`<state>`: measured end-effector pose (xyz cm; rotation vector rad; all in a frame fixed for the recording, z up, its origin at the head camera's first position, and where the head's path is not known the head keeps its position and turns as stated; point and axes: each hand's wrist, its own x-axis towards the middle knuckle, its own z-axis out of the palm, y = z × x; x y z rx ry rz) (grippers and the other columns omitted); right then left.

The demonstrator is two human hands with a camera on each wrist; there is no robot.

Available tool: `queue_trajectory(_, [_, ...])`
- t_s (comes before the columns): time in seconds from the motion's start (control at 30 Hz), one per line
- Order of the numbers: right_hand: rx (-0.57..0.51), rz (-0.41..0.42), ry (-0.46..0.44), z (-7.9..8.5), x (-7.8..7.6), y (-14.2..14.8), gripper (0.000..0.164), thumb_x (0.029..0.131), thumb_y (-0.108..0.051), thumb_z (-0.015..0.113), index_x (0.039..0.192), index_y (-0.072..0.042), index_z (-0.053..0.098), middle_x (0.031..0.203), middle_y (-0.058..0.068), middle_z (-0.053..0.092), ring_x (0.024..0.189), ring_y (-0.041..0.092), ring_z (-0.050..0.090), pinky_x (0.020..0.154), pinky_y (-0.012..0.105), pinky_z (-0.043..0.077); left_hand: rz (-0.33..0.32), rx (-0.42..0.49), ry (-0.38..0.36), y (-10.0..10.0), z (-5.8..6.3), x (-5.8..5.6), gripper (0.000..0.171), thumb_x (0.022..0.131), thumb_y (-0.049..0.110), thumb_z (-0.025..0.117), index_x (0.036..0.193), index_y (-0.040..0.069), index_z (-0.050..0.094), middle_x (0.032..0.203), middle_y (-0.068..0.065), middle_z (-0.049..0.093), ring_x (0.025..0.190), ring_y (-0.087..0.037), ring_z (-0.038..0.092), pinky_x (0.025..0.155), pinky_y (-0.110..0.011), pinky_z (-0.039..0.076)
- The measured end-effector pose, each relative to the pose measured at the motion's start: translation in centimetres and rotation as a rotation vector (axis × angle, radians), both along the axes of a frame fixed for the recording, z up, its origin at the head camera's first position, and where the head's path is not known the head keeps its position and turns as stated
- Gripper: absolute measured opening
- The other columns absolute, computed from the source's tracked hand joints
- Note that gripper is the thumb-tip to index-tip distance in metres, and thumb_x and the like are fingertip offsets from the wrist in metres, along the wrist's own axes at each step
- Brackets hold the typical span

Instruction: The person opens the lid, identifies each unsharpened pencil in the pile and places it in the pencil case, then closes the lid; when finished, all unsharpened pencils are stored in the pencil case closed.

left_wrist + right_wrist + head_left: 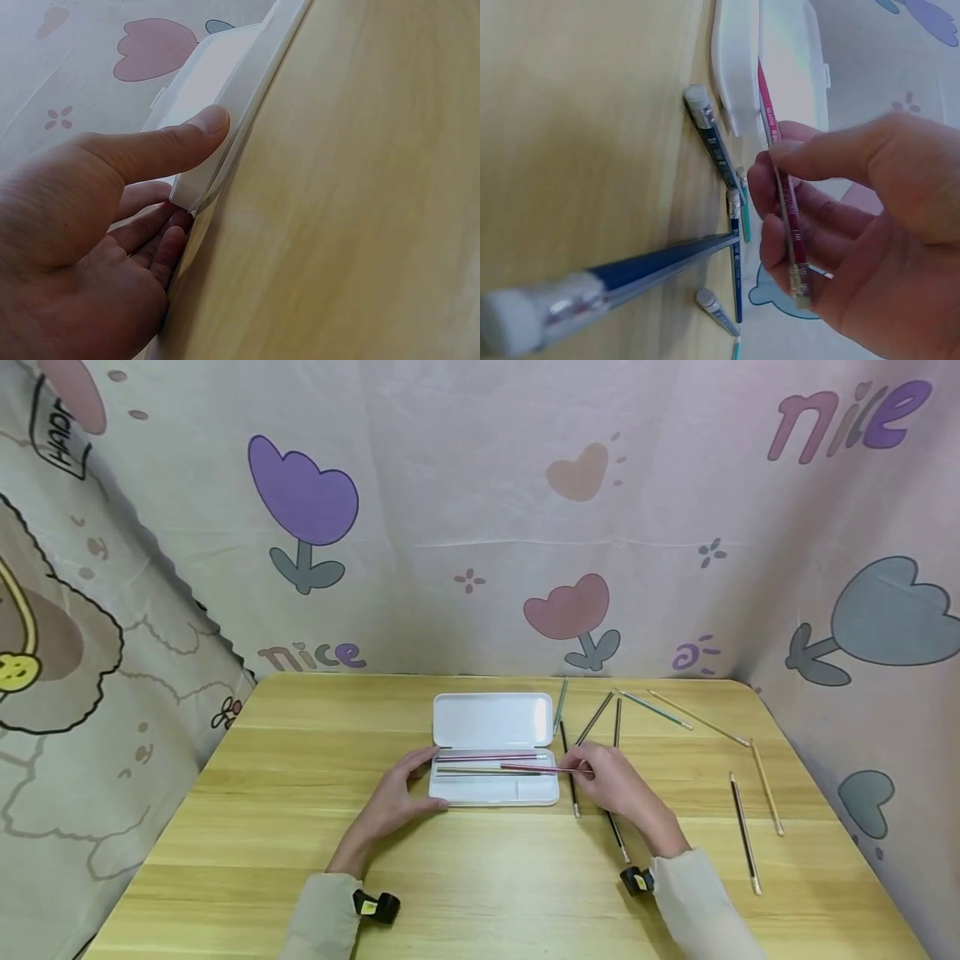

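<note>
A white pencil case (472, 790) lies on the table with its lid (492, 720) folded back. Inside it are a reddish pencil (480, 757) and a yellowish-dark pencil (468, 771). My left hand (392, 797) holds the case's left end; in the left wrist view the thumb presses the front wall (206, 172) and the other fingers meet the end corner. Over the right end, my right hand (611, 779) pinches a red pencil (791, 206) between thumb and fingers. That pencil's far end reaches above the tray, its eraser end toward the palm.
Right of the case lie several loose pencils: dark ones (595, 718) near and under the right hand, teal ones (656, 710) at the back, yellow ones (767, 787) and another dark one (744, 835) farther right. A patterned cloth (450, 468) hangs behind the wooden table (285, 777).
</note>
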<state>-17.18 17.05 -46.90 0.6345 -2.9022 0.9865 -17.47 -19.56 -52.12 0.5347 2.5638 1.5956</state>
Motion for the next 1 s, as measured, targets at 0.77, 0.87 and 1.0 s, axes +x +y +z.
queue_trajectory(0.77, [-0.151, 0.021, 0.046, -1.1, -1.3, -2.3, 0.026, 0.087, 0.015, 0.064, 0.099, -0.002, 0.079, 0.098, 0.010, 0.072, 0.083, 0.018, 0.065, 0.071, 0.026, 0.059, 0.005, -0.001, -0.015, 0.0, -0.1, -0.1, 0.089, 0.075, 0.017, 0.093, 0.151, 0.004, 0.049, 0.154, -0.018, 0.047, 0.138, -0.038, 0.046, 0.114, -0.054, 0.038])
queue_trajectory(0.87, [-0.176, -0.025, 0.041, -1.4, -1.5, -3.2, 0.023, 0.088, 0.014, 0.066, 0.099, -0.001, 0.078, 0.099, 0.010, 0.074, 0.086, 0.021, 0.069, 0.072, 0.028, 0.060, 0.004, 0.003, -0.012, 0.1, -0.1, -0.1, 0.088, 0.075, 0.017, 0.093, 0.151, 0.004, 0.049, 0.153, -0.018, 0.047, 0.138, -0.038, 0.046, 0.115, -0.054, 0.038])
queue_trajectory(1.0, [-0.178, -0.061, 0.049, -1.8, -1.9, -4.5, 0.020, 0.088, 0.011, 0.071, 0.098, -0.004, 0.079, 0.099, 0.008, 0.076, 0.088, 0.021, 0.070, 0.074, 0.031, 0.060, 0.005, 0.007, -0.006, 0.0, -0.1, -0.1, 0.088, 0.074, 0.015, 0.093, 0.150, 0.004, 0.050, 0.152, -0.018, 0.048, 0.137, -0.038, 0.046, 0.114, -0.054, 0.038])
